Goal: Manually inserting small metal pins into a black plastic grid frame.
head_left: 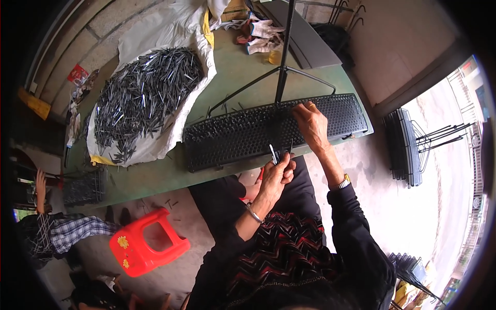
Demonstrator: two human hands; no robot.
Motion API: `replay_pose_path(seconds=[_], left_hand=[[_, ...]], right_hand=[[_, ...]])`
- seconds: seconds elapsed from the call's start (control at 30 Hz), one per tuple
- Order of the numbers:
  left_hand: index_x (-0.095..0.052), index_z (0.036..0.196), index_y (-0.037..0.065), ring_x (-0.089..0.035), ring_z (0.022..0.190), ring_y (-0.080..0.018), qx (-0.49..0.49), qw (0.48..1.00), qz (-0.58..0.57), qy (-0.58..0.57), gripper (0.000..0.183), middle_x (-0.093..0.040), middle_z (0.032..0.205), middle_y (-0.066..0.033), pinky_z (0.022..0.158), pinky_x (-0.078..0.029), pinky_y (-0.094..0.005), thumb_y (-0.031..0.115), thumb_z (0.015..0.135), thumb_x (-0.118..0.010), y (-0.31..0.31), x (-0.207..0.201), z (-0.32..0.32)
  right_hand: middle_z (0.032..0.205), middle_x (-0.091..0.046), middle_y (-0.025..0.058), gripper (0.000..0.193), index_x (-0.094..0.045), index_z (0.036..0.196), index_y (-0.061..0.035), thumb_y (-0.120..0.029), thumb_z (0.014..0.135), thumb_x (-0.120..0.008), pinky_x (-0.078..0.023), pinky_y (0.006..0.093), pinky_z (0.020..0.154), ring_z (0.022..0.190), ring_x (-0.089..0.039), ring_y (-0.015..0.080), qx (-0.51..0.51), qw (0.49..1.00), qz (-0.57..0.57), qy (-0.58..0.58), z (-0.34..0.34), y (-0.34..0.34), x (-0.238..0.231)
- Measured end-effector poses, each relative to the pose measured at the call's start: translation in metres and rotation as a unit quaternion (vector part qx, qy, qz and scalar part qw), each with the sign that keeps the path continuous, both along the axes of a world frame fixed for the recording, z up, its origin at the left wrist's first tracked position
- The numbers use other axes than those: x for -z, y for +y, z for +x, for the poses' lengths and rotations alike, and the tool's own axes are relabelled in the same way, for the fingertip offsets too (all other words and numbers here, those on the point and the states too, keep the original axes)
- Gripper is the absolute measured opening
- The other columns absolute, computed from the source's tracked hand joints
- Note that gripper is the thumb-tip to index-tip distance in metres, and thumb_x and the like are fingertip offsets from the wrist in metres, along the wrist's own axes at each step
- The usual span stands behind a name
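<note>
A long black perforated panel [237, 137] lies across the near edge of the green table, with a black metal frame [280, 85] rising from its far side. My left hand [277, 178] is closed round a small bunch of thin black strips [274, 154], just in front of the panel's near edge. Over the panel, my right hand [311, 123] has its fingers pinched together at the perforated surface. Whatever is between those fingertips is too small to make out. Short dark pieces stick up from the holes in the panel's left part.
On the left of the table [232, 67], a white sack [178, 121] holds a big heap of black strips [147, 95]. Work gloves [264, 37] and a dark flat board [305, 39] are at the back. A red plastic stool [137, 248] stands lower left; another person's hand [40, 181] shows far left.
</note>
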State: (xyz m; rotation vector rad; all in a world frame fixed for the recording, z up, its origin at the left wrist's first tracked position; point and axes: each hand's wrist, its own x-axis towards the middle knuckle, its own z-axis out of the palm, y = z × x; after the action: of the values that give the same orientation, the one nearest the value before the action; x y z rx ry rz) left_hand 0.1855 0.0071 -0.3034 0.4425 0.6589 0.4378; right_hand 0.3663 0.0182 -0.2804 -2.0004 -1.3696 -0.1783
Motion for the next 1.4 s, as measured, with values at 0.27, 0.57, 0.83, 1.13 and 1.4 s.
replay_pose_path(seconds=[0.27,0.57,0.83,1.13,1.4], left_hand=[[-0.059,0.095,0.003,-0.041,0.051,-0.0034,-0.011,1.0,0.025,-0.005,0.023,-0.058,0.073,-0.0036,0.043,-0.026,-0.0183,0.026,0.093,-0.062,0.001,0.001,-0.003],[-0.06,0.105,0.006,-0.038,0.05,-0.0034,-0.01,0.997,0.026,0.073,0.033,-0.056,0.069,0.0,0.043,-0.027,-0.0193,0.038,0.094,-0.058,0.0,-0.007,0.002],[-0.058,0.102,0.008,-0.03,0.047,0.0004,0.029,1.0,0.004,0.002,0.027,-0.04,0.061,0.0072,0.042,-0.02,-0.0154,0.034,0.096,-0.056,0.001,0.002,-0.002],[-0.059,0.099,0.004,-0.03,0.048,-0.0002,-0.002,1.0,-0.008,-0.003,0.027,-0.04,0.064,0.0064,0.043,-0.021,-0.0164,0.03,0.094,-0.06,0.001,0.001,-0.002],[-0.064,0.102,0.002,-0.031,0.049,0.0,-0.025,1.0,0.005,0.001,0.027,-0.046,0.068,0.0051,0.043,-0.022,-0.0169,0.027,0.092,-0.065,0.001,-0.001,-0.004]], right_hand=[[0.073,-0.063,0.0097,0.017,-0.068,0.096,-0.0028,-0.016,0.086,-0.064,-0.049,0.0323,0.058,0.065,-0.062,0.0193,-0.057,0.935,-0.147,0.318,-0.014,-0.041,-0.027],[0.07,-0.061,0.008,0.005,-0.056,0.085,-0.0003,-0.003,0.089,-0.055,-0.046,0.0297,0.053,0.055,-0.058,0.0144,0.015,0.969,0.058,0.239,-0.017,-0.029,-0.02],[0.073,-0.057,0.0125,0.003,-0.056,0.088,-0.0019,-0.001,0.087,-0.058,-0.044,0.0315,0.057,0.061,-0.056,0.022,-0.011,0.985,0.137,0.108,-0.017,0.008,0.003],[0.082,-0.056,0.0108,0.007,-0.059,0.091,-0.0084,-0.01,0.085,-0.062,-0.047,0.0404,0.06,0.07,-0.058,0.0333,-0.016,1.0,0.008,0.025,-0.017,0.012,0.0],[0.082,-0.06,0.0094,0.016,-0.063,0.095,-0.0015,-0.012,0.084,-0.066,-0.049,0.0334,0.064,0.072,-0.062,0.0202,-0.068,0.975,-0.097,0.187,-0.019,-0.029,-0.013]])
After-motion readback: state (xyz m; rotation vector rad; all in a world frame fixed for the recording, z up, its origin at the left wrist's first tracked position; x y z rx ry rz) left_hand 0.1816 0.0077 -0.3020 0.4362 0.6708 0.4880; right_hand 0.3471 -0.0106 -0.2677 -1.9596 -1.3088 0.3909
